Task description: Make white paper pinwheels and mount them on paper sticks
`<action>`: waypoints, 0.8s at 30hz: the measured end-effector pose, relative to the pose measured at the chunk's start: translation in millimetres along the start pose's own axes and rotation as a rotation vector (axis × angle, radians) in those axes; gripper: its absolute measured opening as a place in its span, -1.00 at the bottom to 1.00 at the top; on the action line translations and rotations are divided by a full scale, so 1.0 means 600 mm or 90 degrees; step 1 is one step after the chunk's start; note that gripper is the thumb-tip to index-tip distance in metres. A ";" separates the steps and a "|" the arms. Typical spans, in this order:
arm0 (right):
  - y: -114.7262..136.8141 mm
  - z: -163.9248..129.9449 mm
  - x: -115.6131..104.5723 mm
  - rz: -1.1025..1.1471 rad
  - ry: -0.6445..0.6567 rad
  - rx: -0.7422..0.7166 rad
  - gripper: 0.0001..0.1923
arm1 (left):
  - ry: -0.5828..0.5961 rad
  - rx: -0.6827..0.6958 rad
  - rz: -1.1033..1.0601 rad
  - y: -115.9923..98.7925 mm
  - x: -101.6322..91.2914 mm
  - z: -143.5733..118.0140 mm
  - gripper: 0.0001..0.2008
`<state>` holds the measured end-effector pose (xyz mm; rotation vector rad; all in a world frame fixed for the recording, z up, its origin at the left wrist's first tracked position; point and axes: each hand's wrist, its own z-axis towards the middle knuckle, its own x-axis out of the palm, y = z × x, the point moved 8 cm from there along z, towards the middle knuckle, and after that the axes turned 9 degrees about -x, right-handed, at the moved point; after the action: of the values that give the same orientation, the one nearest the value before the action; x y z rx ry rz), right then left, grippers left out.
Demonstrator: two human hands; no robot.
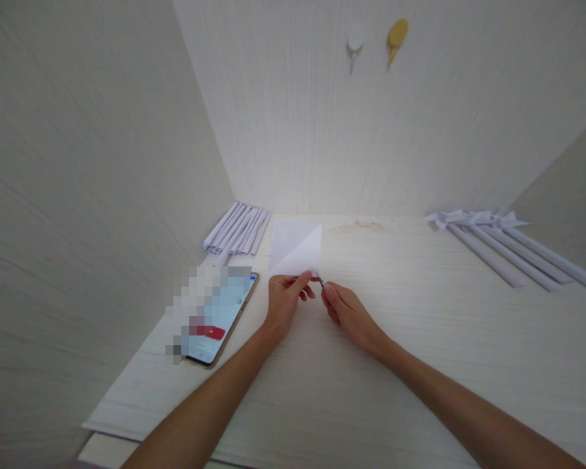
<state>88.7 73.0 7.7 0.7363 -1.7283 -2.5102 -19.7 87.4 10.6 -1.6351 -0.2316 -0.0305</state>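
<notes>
A: ok so where's the white sheet [292,246] sitting?

B: middle of the counter [420,397], toward the back, with its near edge at the left hand [284,301]; a diagonal line runs across it, and the lower-right half looks brighter.

A: and the fingers?

B: left thumb is on top of that edge with fingers tucked under, so they're pinching the paper; the others curl loosely below; the right hand [346,312] has its fingers clamped on a small metal tool [320,281], scissors by the look of it, tips at the sheet's near right corner; can't tell if the blades are apart.

A: anything else around?

B: a phone [229,319] left of the left hand, screen lit with a red patch, partly pixelated; past it, a row of short paper rolls [239,229]; far right, longer paper rolls [517,257] fanned out, pointy folded bits at their far ends; reddish-brown smudge [368,225] right of the sheet; up on the back wall [293,130], a white hook [355,39] and a yellow hook [398,34].
</notes>
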 end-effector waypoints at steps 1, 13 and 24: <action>0.000 0.000 0.000 0.000 0.000 -0.001 -0.60 | 0.000 -0.001 0.001 0.000 0.000 0.000 -0.80; 0.004 0.001 -0.002 -0.016 0.000 -0.008 -0.61 | 0.006 0.005 0.016 0.004 -0.001 0.002 -0.78; 0.005 0.002 -0.001 -0.030 -0.003 -0.009 -0.61 | 0.008 0.013 0.016 -0.003 0.002 0.000 -0.81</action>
<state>87.9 72.8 11.0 0.7801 -1.7132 -2.5530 -18.9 87.5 12.3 -1.6174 -0.2015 -0.0187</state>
